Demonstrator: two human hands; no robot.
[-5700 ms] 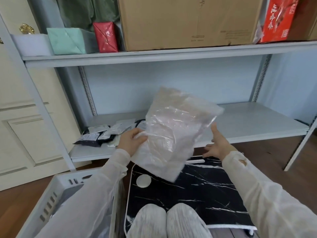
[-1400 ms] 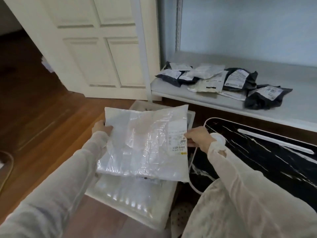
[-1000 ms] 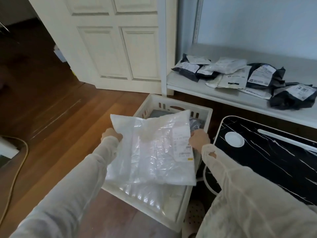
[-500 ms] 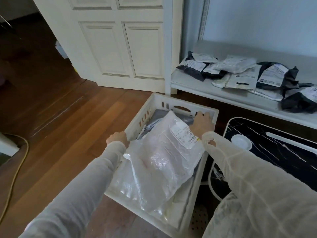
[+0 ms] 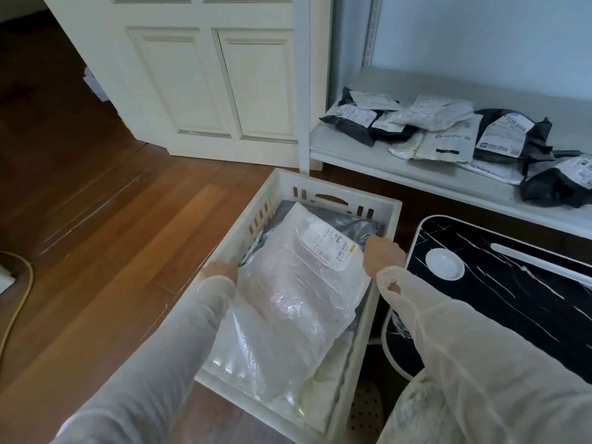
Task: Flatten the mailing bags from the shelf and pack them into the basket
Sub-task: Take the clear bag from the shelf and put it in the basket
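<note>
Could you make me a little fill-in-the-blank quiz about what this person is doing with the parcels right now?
1. The clear mailing bag with the printed label lies inside the white ____.
2. Both the left hand and the right hand are at the edges of the ____ bag.
3. More mailing bags wait on the lowest ____ beside the door.
4. The floor is made of ____.

Missing words: basket; clear; shelf; wood

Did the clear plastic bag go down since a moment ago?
Yes. The clear mailing bag was held above the white basket; now it lies lower, inside the walls, with both hands at its edges.
</note>
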